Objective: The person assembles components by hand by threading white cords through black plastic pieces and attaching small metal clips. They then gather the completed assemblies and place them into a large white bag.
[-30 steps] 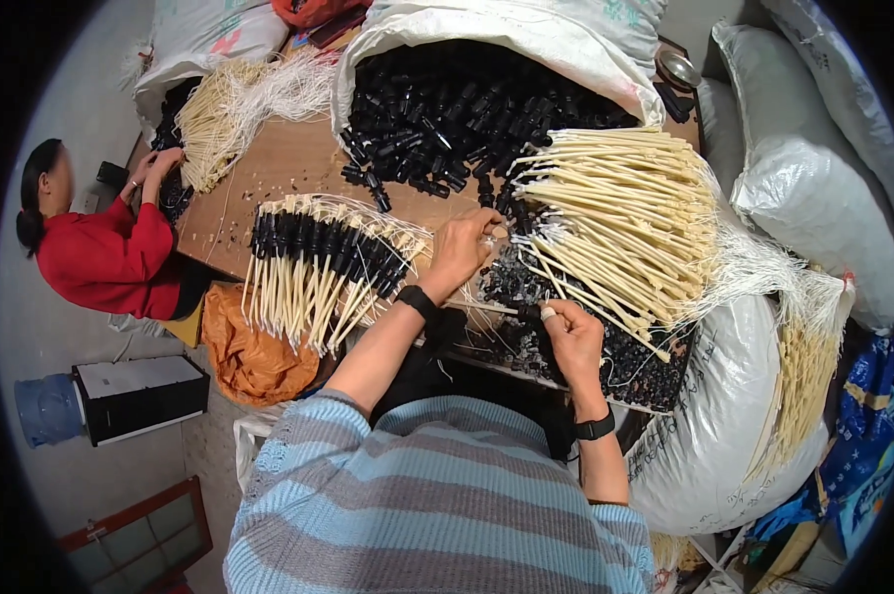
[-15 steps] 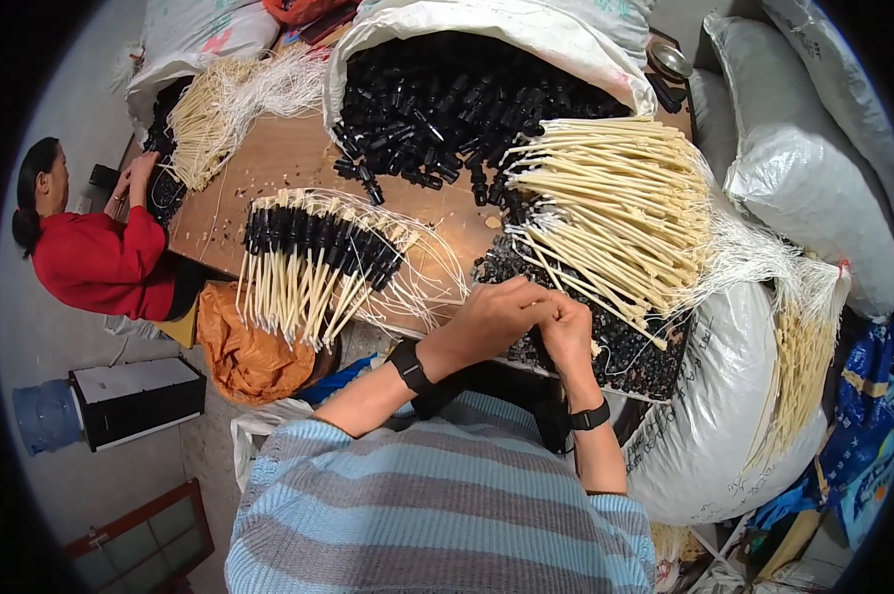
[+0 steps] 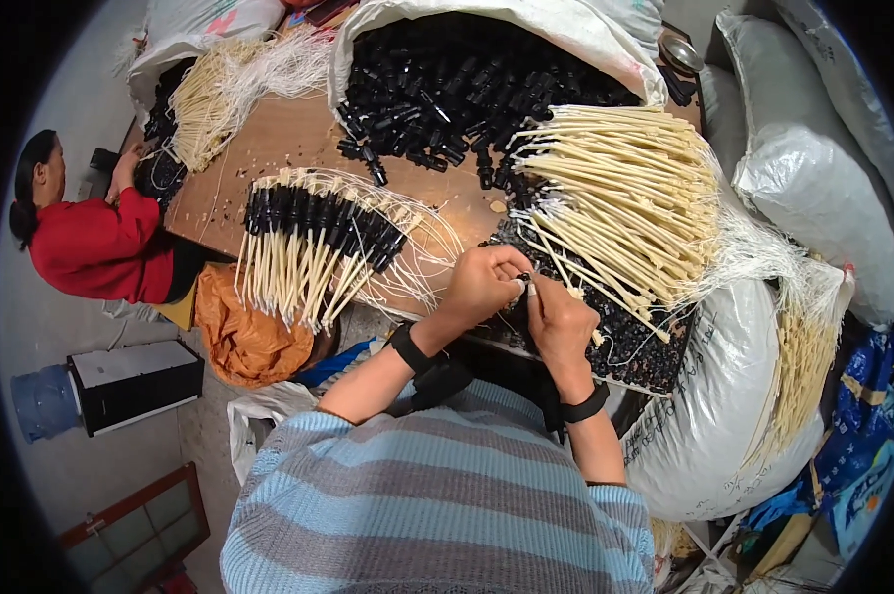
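At the table's near edge my left hand (image 3: pixel 480 288) and my right hand (image 3: pixel 564 319) meet, fingertips pinched together. A tiny black part (image 3: pixel 524 279) shows between them; most of it is hidden by the fingers. Under and beyond the hands lie many tiny black pieces (image 3: pixel 630 361). Just right of them rests a large pile of cream-coloured tubes (image 3: pixel 625 203) with white strings. To the left, a row of cream tubes fitted with black plastic sleeves (image 3: pixel 313 223) lies side by side, loose white cords trailing from it.
An open white sack (image 3: pixel 511 18) spills black plastic parts (image 3: pixel 447 79) at the back. Stuffed sacks (image 3: pixel 793 163) crowd the right side. A person in red (image 3: pixel 100 243) works at the table's left end. An orange bag (image 3: pixel 249 332) stands by the near left edge.
Both hands have shifted slightly, and the fingertips have turned so that the tiny black part now shows between them. The person in red has moved their hands a little.
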Available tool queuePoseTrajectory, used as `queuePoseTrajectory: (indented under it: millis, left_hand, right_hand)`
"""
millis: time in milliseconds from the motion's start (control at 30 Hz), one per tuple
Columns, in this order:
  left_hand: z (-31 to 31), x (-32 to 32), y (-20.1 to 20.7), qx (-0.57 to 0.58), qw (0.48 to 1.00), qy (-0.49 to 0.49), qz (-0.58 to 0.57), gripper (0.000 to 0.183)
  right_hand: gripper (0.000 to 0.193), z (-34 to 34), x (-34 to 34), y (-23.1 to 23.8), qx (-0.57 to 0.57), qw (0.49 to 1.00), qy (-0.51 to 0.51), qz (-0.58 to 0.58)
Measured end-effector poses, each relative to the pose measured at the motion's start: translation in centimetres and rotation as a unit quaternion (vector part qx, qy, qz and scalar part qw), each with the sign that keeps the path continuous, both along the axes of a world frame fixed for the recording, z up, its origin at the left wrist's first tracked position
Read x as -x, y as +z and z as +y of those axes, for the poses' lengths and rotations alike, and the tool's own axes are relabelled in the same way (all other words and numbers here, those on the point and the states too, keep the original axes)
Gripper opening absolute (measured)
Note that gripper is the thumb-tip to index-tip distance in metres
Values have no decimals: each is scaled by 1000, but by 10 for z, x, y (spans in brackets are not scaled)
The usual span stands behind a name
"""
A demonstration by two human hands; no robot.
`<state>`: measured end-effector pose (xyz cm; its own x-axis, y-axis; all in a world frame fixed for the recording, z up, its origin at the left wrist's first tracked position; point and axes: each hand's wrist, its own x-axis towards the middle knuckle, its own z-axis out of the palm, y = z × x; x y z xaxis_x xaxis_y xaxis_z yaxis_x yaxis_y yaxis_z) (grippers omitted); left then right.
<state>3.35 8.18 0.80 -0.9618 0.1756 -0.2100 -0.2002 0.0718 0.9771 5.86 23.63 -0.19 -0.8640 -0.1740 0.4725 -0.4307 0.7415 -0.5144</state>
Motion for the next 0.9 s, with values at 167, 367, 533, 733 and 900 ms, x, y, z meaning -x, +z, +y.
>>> queuePoseTrajectory:
  millis: [167, 367, 533, 733, 900]
  left_hand:
    - [4, 2, -16, 49, 991, 45, 113, 15]
    - [-1, 0, -15, 72, 983, 36, 165, 15]
    - [-5, 4, -9, 153, 951, 78, 256, 12]
    - [-3, 6, 9, 235, 884, 76, 396, 18]
    - [-27, 9, 18, 278, 881, -140, 355, 39]
  right_hand:
    - [14, -1, -2, 4, 39, 998, -9, -43]
    - [15, 4, -6, 3, 203, 964, -16, -169]
    - [12, 9, -7, 7, 286, 932, 30, -220]
    - [17, 11, 2, 17, 180, 942, -47, -278]
    - [18, 22, 1, 30, 408, 799, 33, -440]
